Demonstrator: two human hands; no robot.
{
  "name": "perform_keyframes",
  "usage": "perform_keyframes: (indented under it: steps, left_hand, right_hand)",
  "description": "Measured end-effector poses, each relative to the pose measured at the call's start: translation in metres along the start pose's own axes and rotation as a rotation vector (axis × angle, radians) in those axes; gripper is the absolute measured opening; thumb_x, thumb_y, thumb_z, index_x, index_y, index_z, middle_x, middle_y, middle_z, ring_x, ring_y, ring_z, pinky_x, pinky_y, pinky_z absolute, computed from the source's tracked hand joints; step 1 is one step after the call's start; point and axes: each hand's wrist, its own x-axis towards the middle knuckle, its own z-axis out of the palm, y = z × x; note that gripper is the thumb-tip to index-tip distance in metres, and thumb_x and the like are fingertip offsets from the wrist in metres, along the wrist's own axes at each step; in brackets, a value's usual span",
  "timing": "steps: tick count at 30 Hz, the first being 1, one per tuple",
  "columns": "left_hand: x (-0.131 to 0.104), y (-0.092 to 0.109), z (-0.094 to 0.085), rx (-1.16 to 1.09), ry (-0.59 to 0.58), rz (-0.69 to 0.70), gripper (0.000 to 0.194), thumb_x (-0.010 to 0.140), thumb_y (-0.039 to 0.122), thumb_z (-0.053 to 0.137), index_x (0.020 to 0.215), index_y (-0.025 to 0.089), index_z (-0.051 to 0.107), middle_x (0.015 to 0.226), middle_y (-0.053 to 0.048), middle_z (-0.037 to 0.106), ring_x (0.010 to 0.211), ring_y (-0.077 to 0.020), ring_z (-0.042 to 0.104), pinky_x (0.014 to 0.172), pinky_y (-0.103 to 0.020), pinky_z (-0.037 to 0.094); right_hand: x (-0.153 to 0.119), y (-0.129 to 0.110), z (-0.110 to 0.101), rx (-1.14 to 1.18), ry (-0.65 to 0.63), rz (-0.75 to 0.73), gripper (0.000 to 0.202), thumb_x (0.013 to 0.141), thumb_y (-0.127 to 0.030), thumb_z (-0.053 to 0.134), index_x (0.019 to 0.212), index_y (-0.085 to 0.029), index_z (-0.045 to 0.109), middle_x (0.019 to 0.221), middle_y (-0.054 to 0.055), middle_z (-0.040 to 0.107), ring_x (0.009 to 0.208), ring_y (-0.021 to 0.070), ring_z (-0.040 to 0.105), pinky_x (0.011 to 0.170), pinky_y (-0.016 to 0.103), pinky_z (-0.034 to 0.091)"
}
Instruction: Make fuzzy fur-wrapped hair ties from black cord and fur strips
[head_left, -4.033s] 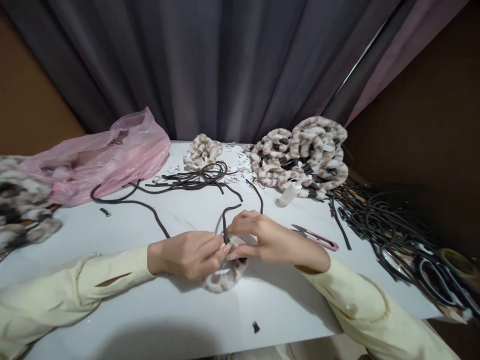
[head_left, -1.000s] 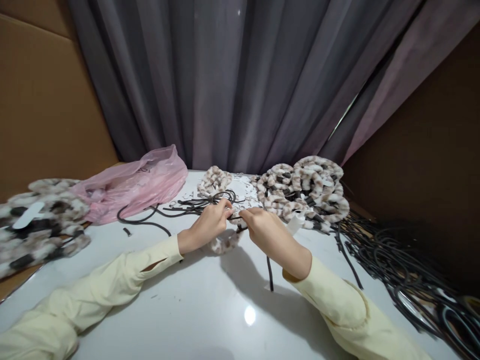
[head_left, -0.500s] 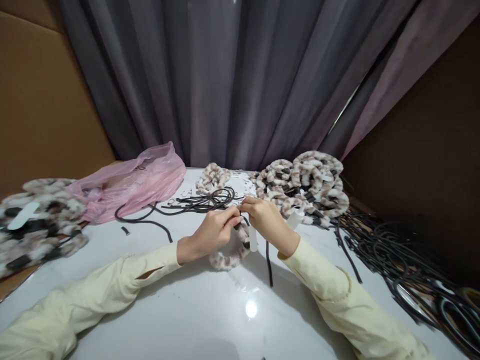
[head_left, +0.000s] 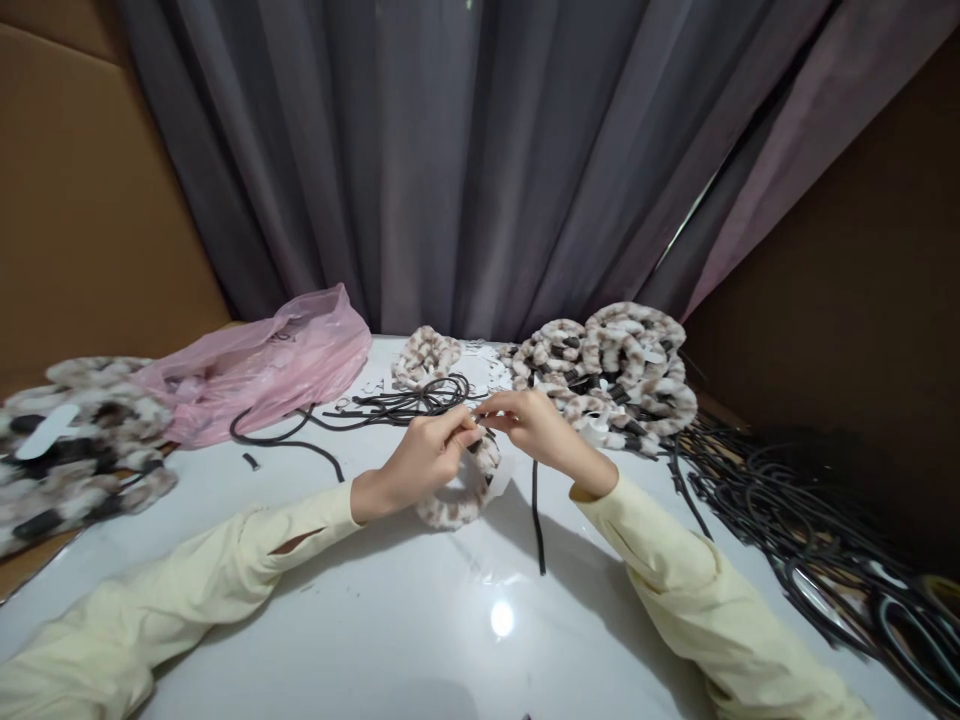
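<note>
Over the middle of the white table [head_left: 360, 620], my left hand [head_left: 429, 452] is closed at the upper end of a fluffy white and brown ring [head_left: 454, 510] with black bands. My right hand [head_left: 529, 425] meets it fingertip to fingertip, its fingers pinched together. Whatever small part lies between the fingertips is too small to make out. The ring hangs below the hands, with a pale tag [head_left: 500, 477] at its right side. Just right of the ring, a black cord [head_left: 537, 530] lies on the table.
A pink plastic bag [head_left: 262, 365] lies at the back left, beside fluffy pieces [head_left: 82, 450]. More fluffy rings [head_left: 637, 360] are piled at the back right. Black cords [head_left: 412, 402] lie behind my hands, and a large tangle of cords [head_left: 795, 510] runs along the right edge.
My right hand has turned flatter, and its wrist has moved slightly right. The ring has risen a little and its tag has swung to a different angle. My left hand has barely moved.
</note>
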Motion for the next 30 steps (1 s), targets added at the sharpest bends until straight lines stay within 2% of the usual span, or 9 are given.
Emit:
perform_keyframes:
  steps: [3,6,8,10,13,16,19,25,30]
  left_hand:
    - [0.002,0.003,-0.001,-0.048,-0.022,-0.111,0.011,0.086,0.023,0.045,0.078,0.018,0.05,0.052,0.007,0.047,0.046,-0.0076,0.041,0.048,-0.018,0.032]
    - [0.004,-0.001,-0.001,-0.105,-0.033,-0.242,0.01,0.085,0.026,0.045,0.091,0.019,0.048,0.049,0.009,0.045,0.043,-0.0085,0.04,0.048,-0.019,0.032]
    - [0.007,-0.007,-0.002,-0.125,-0.029,-0.323,0.013,0.085,0.03,0.045,0.085,0.018,0.05,0.048,0.008,0.045,0.044,-0.0093,0.041,0.048,-0.02,0.032]
    - [0.01,-0.014,-0.001,-0.099,0.006,-0.353,0.024,0.086,0.034,0.044,0.07,0.018,0.05,0.047,0.006,0.045,0.046,-0.01,0.041,0.049,-0.02,0.032]
    - [0.011,-0.023,0.0,0.03,0.091,-0.276,0.024,0.085,0.029,0.045,0.065,0.017,0.051,0.051,0.004,0.048,0.05,-0.0104,0.044,0.053,-0.021,0.033]
    - [0.009,-0.031,0.004,0.14,0.126,-0.142,0.018,0.085,0.022,0.045,0.069,0.018,0.054,0.059,0.003,0.056,0.054,-0.0109,0.049,0.056,-0.021,0.035]
    - [0.006,-0.037,0.005,0.205,0.141,-0.072,0.019,0.085,0.017,0.043,0.069,0.018,0.053,0.062,0.001,0.058,0.056,-0.0115,0.051,0.057,-0.022,0.036]
    - [0.005,-0.04,0.007,0.263,0.191,0.06,0.018,0.084,0.011,0.043,0.069,0.018,0.05,0.061,0.001,0.056,0.055,-0.0115,0.051,0.056,-0.022,0.037]
    - [0.003,-0.039,0.009,0.293,0.168,0.108,0.02,0.084,0.01,0.041,0.067,0.018,0.047,0.059,0.001,0.053,0.054,-0.0116,0.05,0.055,-0.022,0.037]
  right_hand:
    - [0.0,-0.004,-0.008,-0.122,-0.031,-0.06,0.013,0.076,-0.004,0.055,0.078,-0.014,0.064,0.079,0.007,0.066,0.079,0.0166,0.058,0.071,0.024,0.039]
    - [-0.003,-0.01,-0.02,-0.258,0.021,-0.039,0.013,0.08,-0.006,0.052,0.074,-0.013,0.06,0.068,0.006,0.061,0.067,0.015,0.054,0.067,0.024,0.037]
    - [-0.008,-0.02,-0.027,-0.352,0.055,-0.048,0.013,0.08,-0.008,0.05,0.071,-0.013,0.058,0.065,0.005,0.059,0.064,0.0143,0.051,0.068,0.026,0.035]
    - [-0.015,-0.033,-0.028,-0.446,-0.01,-0.089,0.013,0.077,-0.007,0.05,0.069,-0.014,0.057,0.063,0.004,0.057,0.061,0.0142,0.049,0.064,0.026,0.032]
    - [-0.025,-0.055,-0.016,-0.56,-0.19,-0.201,0.014,0.067,-0.002,0.048,0.067,-0.014,0.056,0.059,0.003,0.054,0.056,0.0143,0.045,0.054,0.026,0.025]
    - [-0.029,-0.067,0.001,-0.611,-0.284,-0.29,0.016,0.061,-0.002,0.047,0.069,-0.014,0.055,0.059,0.005,0.054,0.058,0.0164,0.046,0.053,0.028,0.023]
    - [-0.029,-0.071,0.008,-0.628,-0.326,-0.294,0.018,0.061,-0.003,0.046,0.071,-0.013,0.056,0.059,0.005,0.053,0.06,0.0175,0.046,0.054,0.029,0.023]
    - [-0.029,-0.077,0.005,-0.586,-0.387,-0.298,0.019,0.063,-0.002,0.046,0.075,-0.013,0.056,0.063,0.005,0.054,0.062,0.0166,0.046,0.055,0.029,0.023]
    - [-0.032,-0.079,0.007,-0.55,-0.402,-0.334,0.013,0.064,-0.005,0.049,0.071,-0.014,0.055,0.062,0.004,0.054,0.058,0.0152,0.045,0.054,0.029,0.023]
